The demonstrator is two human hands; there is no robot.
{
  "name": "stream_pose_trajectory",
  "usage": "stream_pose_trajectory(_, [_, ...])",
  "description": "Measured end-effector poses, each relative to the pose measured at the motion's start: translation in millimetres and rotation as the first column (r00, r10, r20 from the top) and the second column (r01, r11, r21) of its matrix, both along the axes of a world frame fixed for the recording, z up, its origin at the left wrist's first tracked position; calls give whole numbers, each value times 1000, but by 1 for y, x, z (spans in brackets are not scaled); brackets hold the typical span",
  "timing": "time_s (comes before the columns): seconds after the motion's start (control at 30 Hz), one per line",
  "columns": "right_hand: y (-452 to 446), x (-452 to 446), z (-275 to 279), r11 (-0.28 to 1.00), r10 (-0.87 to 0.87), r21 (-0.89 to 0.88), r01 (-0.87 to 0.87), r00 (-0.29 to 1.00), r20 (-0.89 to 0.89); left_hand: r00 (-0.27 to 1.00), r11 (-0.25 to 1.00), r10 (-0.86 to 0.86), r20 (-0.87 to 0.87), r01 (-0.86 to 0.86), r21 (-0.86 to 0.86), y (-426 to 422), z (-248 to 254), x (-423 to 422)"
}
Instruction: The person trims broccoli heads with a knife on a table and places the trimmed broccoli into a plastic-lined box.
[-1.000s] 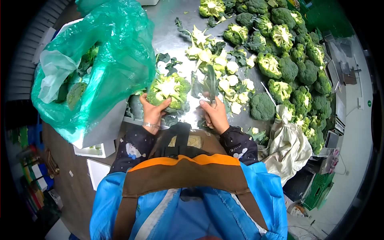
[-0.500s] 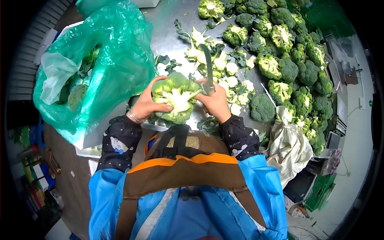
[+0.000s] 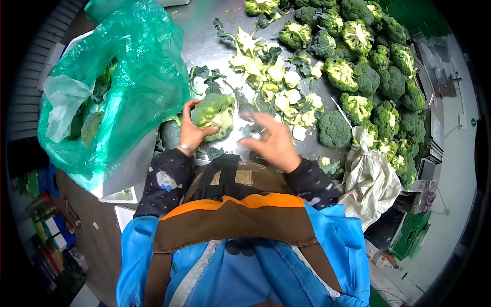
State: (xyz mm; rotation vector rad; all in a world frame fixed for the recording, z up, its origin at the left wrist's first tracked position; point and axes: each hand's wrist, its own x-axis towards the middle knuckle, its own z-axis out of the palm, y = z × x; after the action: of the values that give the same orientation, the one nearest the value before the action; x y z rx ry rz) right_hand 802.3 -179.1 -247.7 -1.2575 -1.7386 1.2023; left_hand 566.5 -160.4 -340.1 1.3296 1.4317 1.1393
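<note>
My left hand (image 3: 193,129) grips a broccoli head (image 3: 215,115), with the thumb across its lower side. The head is tilted, its green crown toward the upper left. To the right of it, my right hand (image 3: 273,143) is raised over the metal table (image 3: 204,38). Its fingers are smeared by motion, and I cannot make out a knife or anything else in it. Cut pale stem pieces (image 3: 291,97) and leaf scraps (image 3: 207,77) lie beyond both hands.
A green plastic bag (image 3: 148,66) with broccoli inside stands at the left. Many broccoli heads (image 3: 365,79) are piled on the right. One loose head (image 3: 334,130) lies nearer my right hand, and a whitish sack (image 3: 369,184) sits at the front right edge.
The broccoli head has turned from its stem side to show more crown and shifted slightly up and left. My right hand has come away from it; the knife seen upright before is no longer distinct.
</note>
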Motion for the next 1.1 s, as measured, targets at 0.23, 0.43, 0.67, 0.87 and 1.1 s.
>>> stream_pose_trajectory(0.23, [-9,50,-41,988,150,-69,-135,785,601,986,982,-167,16,168,-88,6,3,-18])
stream_pose_trajectory(0.43, [-5,24,-57,976,217,-133,-172,765,606,976,971,-211,57,216,-106,10,-1,-18])
stream_pose_trajectory(0.67, [3,-4,-52,995,87,-35,-93,652,753,984,981,-139,108,151,-119,11,-2,-11])
stream_pose_trajectory(0.87, [-15,-18,-69,994,3,-85,65,774,633,967,986,146,208,-126,-105,-17,-19,16])
stream_pose_trajectory(1.1, [-10,-24,-97,961,17,-255,105,899,437,801,783,462,381,-166,-600,-21,44,22])
